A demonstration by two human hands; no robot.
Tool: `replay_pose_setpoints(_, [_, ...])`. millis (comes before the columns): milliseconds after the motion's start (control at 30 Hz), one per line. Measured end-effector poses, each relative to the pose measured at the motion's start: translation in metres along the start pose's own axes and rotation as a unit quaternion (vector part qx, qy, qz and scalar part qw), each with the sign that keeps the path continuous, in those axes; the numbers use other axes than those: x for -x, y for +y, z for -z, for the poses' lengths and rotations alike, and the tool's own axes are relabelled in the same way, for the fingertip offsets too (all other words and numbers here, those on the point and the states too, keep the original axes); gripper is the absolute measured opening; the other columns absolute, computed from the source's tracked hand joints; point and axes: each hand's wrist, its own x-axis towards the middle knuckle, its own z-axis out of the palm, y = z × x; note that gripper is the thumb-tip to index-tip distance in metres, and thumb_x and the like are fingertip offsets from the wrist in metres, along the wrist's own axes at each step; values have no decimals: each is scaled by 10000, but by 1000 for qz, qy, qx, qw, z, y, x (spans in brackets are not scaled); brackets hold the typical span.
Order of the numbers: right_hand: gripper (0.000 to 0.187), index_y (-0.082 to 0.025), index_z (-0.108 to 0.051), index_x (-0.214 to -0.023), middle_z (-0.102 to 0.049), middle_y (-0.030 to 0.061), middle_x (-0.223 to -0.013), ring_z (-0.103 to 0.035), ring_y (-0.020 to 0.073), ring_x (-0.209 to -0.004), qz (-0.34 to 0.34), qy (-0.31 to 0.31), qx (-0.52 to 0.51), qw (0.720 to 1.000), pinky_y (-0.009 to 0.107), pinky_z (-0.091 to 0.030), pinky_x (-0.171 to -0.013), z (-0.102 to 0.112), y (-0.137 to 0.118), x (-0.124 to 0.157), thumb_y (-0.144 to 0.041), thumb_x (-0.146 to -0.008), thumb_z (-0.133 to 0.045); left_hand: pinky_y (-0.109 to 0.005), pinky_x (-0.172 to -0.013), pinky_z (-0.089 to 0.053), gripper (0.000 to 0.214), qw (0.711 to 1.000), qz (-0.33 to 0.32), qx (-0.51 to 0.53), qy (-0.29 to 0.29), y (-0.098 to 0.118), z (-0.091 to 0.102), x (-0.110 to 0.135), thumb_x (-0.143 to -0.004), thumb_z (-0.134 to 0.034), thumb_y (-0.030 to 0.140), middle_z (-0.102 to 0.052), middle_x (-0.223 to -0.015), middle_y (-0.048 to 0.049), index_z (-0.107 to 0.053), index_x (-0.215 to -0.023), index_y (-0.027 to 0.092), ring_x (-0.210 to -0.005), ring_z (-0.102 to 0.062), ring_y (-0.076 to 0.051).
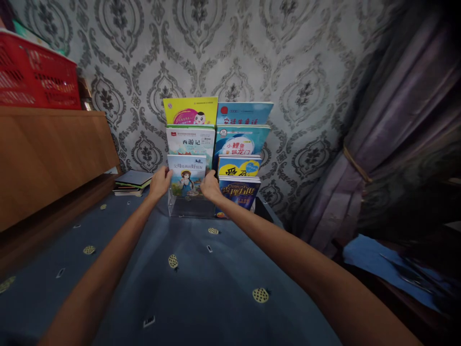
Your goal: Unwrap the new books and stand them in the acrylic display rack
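A light-blue book [187, 179] with a girl on its cover stands upright between my two hands. My left hand [161, 181] grips its left edge, and my right hand [211, 186] holds the right edge. The book is at the front left of a clear tiered book rack [192, 209]. Behind it rise a white-topped book [190, 140] and a yellow book [190, 110]. Along the right column stand a dark purple-blue book [239, 192], a yellow-and-blue book [239, 166], and two blue books, the rearmost [248, 113] being tallest.
Left of the rack lies a small stack of books [133, 179]. A red basket [39, 72] sits on a wooden cabinet [54, 158] at the left. The blue patterned cloth [194, 298] covers the surface below. A tied curtain [342, 158] hangs on the right.
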Motion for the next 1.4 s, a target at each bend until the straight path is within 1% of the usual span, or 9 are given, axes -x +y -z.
replay_pose_setpoints(100, [352,-103,-409,-1265,-699,221,-1144,-691,313,-1069,-27,4,7,1000,421,-526,-914,2,-4,5,-104,-915,-450,-342,-839,-468,317,999,29,-14,-3,3,1,-5,-963,-402,390,-715,-930,-108,-641,-922,185,-923,-644,-255])
replay_pose_setpoints(233, [375,-110,-440,-1289,-688,202,-1203,-683,298,-1099,-25,0,12,1000,401,-523,-934,4,-8,10,-108,-915,-455,-345,-845,-461,330,999,44,-19,-1,7,2,-9,-967,-399,397,-720,-960,-133,-648,-905,190,-976,-649,-277])
replay_pose_setpoints(400, [382,-123,-511,-1273,-669,185,-1266,-674,277,-1138,-16,-15,24,999,338,-521,-939,2,-7,14,-86,-893,-494,-352,-850,-470,292,998,58,-16,4,10,4,-5,-946,-455,378,-723,-1005,-131,-620,-1079,176,-998,-665,-292])
replay_pose_setpoints(500, [377,-104,-529,-1263,-671,192,-1265,-661,268,-1162,-9,-22,31,999,309,-512,-947,0,-5,18,-68,-889,-504,-351,-853,-477,287,998,62,-17,6,10,5,-3,-940,-472,368,-726,-992,-118,-601,-1111,177,-998,-671,-291])
replay_pose_setpoints(733, [388,-114,-528,-1280,-646,186,-1312,-642,257,-1188,11,-14,33,999,298,-504,-955,-2,-3,22,-76,-895,-501,-351,-836,-476,310,999,32,-26,16,12,6,3,-990,-371,382,-723,-958,-126,-603,-1056,187,-961,-682,-290])
replay_pose_setpoints(967, [402,-122,-513,-1307,-659,168,-1295,-652,237,-1160,23,-17,30,999,299,-500,-953,1,-3,25,-92,-909,-465,-357,-835,-464,319,999,35,-2,20,12,8,3,-992,-340,358,-717,-974,-146,-608,-968,186,-966,-671,-296])
replay_pose_setpoints(1133, [353,-145,-557,-1263,-682,141,-1265,-652,233,-1167,20,-19,33,999,280,-487,-957,4,-5,26,-117,-928,-448,-338,-827,-462,321,999,44,16,12,12,8,-4,-983,-356,356,-717,-926,-118,-612,-870,199,-933,-667,-266])
replay_pose_setpoints(1300, [352,-87,-567,-1267,-664,179,-1301,-630,250,-1215,14,-23,36,999,277,-471,-981,9,-9,24,-130,-940,-443,-349,-834,-456,296,998,59,14,16,14,5,-10,-975,-376,340,-715,-907,-132,-598,-835,203,-961,-662,-287])
replay_pose_setpoints(1400, [351,-105,-579,-1268,-677,170,-1289,-636,249,-1213,12,-25,35,999,274,-480,-971,10,-10,23,-144,-941,-455,-358,-844,-453,284,998,62,14,20,15,3,-12,-973,-386,348,-714,-933,-139,-593,-836,210,-989,-657,-298])
